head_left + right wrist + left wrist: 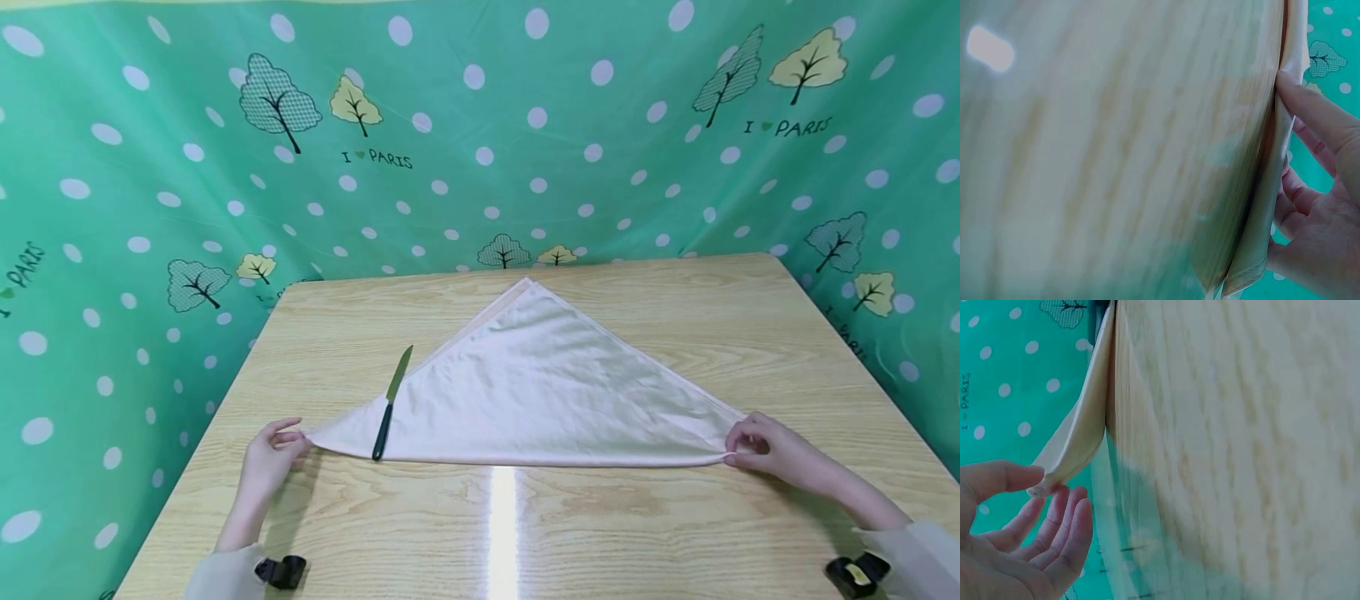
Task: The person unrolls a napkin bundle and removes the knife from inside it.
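A pale pink cloth (540,383), folded into a triangle, lies on the table with its peak pointing away from me. My left hand (272,457) pinches its left corner between thumb and fingers; in the left wrist view that corner of the cloth (1075,440) is lifted off the wood. At the opposite end, my right hand (765,450) pinches the cloth near its right corner, thumb at the folded front edge. In the right wrist view the cloth's edge (1266,206) runs along the fingers. A knife (392,404) with a dark handle lies slanted across the cloth's left part, blade tip beyond its edge.
The light wooden table (637,533) extends around the cloth, with a bright light reflection at its front middle. A green curtain (450,167) with white dots and printed trees hangs behind and at both sides. Black devices sit at both wrists.
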Demonstrator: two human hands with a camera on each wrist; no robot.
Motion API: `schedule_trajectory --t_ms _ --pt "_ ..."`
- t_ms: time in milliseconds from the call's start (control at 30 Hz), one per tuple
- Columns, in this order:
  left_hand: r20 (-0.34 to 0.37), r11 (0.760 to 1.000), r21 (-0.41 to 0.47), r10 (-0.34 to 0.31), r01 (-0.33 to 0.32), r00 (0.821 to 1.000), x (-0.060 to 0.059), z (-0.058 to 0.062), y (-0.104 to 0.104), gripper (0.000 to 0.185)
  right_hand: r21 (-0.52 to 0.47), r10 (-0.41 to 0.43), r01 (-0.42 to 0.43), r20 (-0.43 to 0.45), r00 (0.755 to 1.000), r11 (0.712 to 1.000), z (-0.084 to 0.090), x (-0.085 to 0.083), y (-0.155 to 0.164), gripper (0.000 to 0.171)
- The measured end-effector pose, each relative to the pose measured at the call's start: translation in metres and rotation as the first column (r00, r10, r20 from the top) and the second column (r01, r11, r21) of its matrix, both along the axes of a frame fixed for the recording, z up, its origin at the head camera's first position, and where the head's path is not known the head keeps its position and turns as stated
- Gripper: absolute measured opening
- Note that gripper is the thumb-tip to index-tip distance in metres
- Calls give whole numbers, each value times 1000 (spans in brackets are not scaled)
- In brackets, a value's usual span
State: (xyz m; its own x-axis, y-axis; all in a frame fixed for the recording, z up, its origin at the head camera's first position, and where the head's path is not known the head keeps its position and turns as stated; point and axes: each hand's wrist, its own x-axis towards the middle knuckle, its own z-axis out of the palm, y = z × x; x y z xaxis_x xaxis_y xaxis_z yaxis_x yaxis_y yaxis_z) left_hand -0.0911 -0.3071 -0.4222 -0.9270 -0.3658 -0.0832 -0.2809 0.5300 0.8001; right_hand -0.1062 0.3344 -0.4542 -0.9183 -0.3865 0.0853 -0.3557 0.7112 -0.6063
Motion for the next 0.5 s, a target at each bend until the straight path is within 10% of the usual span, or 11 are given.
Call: schedule_trajectory --t_ms 233,400,500 --pt "-79 989 -102 97 -105 992 -10 -23 -17 34 -4 10 -10 4 1000 1000 -1 -1 1 18" --pt "-207 998 -50 30 -41 978 -27 -54 -34 30 -1 8 -8 5 1000 1000 0 -1 1 19" --pt "-216 999 2 -42 43 975 -31 -52 -27 32 -1 5 -5 9 1000 1000 1 0 1 18"
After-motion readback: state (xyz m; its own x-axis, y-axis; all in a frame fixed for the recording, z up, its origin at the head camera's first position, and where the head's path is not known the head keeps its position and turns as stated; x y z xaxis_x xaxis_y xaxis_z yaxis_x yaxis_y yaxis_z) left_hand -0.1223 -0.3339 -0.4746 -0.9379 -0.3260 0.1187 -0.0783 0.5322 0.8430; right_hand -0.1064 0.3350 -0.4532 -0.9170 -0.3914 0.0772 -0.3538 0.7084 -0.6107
